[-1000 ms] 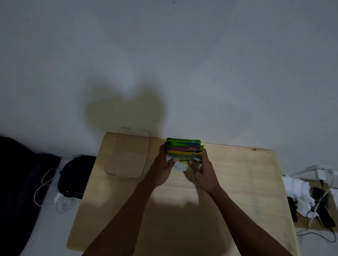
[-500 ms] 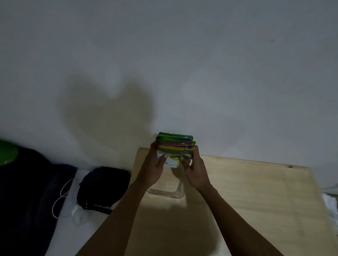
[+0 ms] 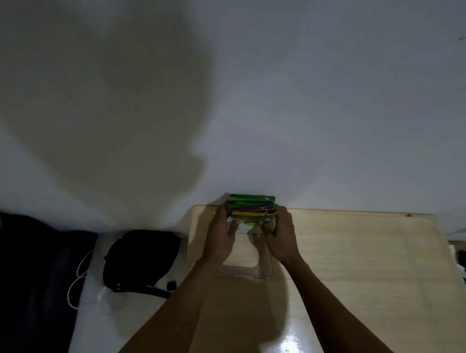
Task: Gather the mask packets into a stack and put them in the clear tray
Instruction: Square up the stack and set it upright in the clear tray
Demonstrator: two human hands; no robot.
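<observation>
Stack held over far end of tray, near table's back-left corner. My left hand and right hand clamped its sides, fingers closed on it. Black bag lay left of table.

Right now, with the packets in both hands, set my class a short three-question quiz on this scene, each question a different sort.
1. True or false: the stack of mask packets lies flat on the table.
2. Which holds the stack? A left hand only; B right hand only; C both.
3. Fill in: the clear tray sits near the table's far ____ corner.

Key: 1 false, it is held; 2 C; 3 left.
</observation>
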